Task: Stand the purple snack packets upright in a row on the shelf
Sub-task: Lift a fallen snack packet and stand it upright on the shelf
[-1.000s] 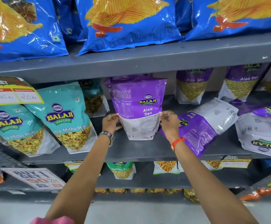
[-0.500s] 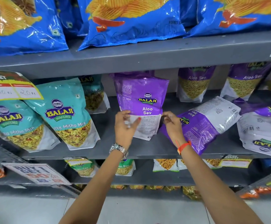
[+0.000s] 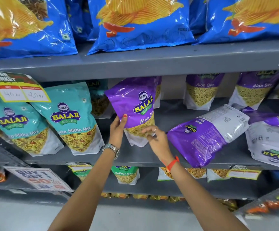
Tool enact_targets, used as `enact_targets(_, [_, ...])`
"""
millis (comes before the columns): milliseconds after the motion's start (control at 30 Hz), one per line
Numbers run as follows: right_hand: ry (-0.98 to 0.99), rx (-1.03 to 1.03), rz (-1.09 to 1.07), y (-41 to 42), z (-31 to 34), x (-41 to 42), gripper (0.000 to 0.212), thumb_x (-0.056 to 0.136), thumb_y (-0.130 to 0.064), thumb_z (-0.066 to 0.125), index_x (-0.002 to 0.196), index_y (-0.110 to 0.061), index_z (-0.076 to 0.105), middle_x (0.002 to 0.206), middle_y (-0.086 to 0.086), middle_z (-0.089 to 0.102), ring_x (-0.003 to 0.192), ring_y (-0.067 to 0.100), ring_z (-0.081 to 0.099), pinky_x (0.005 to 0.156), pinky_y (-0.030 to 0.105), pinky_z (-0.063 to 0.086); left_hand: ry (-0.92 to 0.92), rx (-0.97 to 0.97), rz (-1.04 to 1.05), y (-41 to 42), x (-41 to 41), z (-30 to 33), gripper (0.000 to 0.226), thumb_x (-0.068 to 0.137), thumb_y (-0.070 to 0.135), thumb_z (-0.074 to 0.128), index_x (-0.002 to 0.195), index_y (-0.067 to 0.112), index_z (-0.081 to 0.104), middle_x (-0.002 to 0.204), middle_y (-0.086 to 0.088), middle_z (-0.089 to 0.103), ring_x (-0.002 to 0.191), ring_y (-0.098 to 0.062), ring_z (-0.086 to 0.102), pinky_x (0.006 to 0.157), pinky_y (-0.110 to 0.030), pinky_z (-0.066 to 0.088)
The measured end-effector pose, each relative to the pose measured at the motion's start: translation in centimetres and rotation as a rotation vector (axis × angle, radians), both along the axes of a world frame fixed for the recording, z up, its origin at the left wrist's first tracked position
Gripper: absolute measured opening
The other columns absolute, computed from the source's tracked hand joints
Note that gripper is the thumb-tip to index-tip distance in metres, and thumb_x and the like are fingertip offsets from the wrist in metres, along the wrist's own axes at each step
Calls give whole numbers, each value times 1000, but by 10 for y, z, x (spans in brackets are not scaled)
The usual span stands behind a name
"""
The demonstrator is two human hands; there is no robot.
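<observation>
A purple Aloo Sev packet [image 3: 135, 104] stands on the middle grey shelf [image 3: 152, 157], front face turned toward me and a little twisted. My left hand [image 3: 118, 127] grips its lower left edge, thumb on the front. My right hand [image 3: 157, 139] is at its lower right corner, fingers spread and blurred, touching the bottom. To the right, a second purple packet [image 3: 205, 134] lies flat with its back up, and a third [image 3: 272, 139] lies flat at the far right. Two purple packets [image 3: 202, 90] [image 3: 255, 90] stand upright at the shelf's back.
Teal Khatta Mitha Mix packets [image 3: 72, 119] lean at the left of the same shelf under a price card [image 3: 17, 89]. Blue chip bags [image 3: 135, 24] fill the shelf above. Smaller packets [image 3: 125, 174] and a promo sign [image 3: 38, 179] sit on the lower shelf.
The held purple packet has been turned from back-facing to front-facing. My left hand moved from its left side across to its lower left front; my right hand slid to the bottom right corner.
</observation>
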State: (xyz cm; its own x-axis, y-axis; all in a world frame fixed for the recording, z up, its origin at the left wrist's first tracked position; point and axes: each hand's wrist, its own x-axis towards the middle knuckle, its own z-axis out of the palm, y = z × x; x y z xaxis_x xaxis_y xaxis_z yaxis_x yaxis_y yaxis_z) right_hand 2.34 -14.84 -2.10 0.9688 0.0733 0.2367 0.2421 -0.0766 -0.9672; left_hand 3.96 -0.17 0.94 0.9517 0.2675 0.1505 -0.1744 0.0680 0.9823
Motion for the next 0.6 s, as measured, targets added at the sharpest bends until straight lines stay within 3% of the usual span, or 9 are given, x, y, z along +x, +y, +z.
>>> enact_targets(133, [-34,184,-227,-9,14,21,38,74,17,46,83,-16,62,93,12,65,80,5,59,74,8,46,64,-53,110,19,18,-2,16,90,21,47,91,14,61,67,22,68,61,15,59,57,-6,47])
enact_targets(233, [-48,230,-323,-15,23,38,27,81,5,54,100,-13,57,105,6,58,95,11,55,80,6,43,94,-97,198,26,28,-3,18,91,25,46,80,23,60,58,29,66,60,17,57,66,-15,46])
enact_targets(300, [-21,210,-316,-17,24,51,30,83,-7,59,112,-13,52,115,3,54,110,19,50,93,11,40,135,-125,204,25,30,-7,19,90,31,45,86,24,62,88,17,70,83,4,60,84,-27,41])
enact_targets(367, [63,191,-240,-18,24,64,39,84,-20,61,120,-15,46,127,8,53,122,26,45,107,34,37,212,-155,158,22,29,-14,38,89,43,42,111,17,59,121,-1,60,109,-16,55,99,-35,40])
enact_targets(400, [117,193,-195,-18,26,68,45,84,-26,61,124,-16,43,131,10,51,125,27,44,109,41,36,244,-185,123,20,28,-19,47,88,48,40,119,16,55,127,-4,56,114,-20,54,102,-38,41])
enact_targets(467, [219,227,-121,-18,30,74,49,84,-33,60,126,-18,40,135,9,51,117,18,53,101,35,42,266,-228,40,14,27,-24,49,85,54,37,115,21,58,122,-2,59,107,-17,59,93,-34,48])
enact_targets(533, [310,251,-31,-17,34,75,37,86,-36,57,118,-21,44,131,6,56,96,2,60,82,18,47,249,-291,-7,9,27,-25,42,80,58,43,98,27,65,105,4,68,96,-8,64,74,-23,55])
enact_targets(600, [366,222,59,-17,33,73,25,88,-42,51,109,-27,53,122,2,63,86,-3,65,72,14,48,230,-317,-23,7,28,-26,40,76,61,47,91,29,65,98,7,71,88,-4,67,69,-22,55])
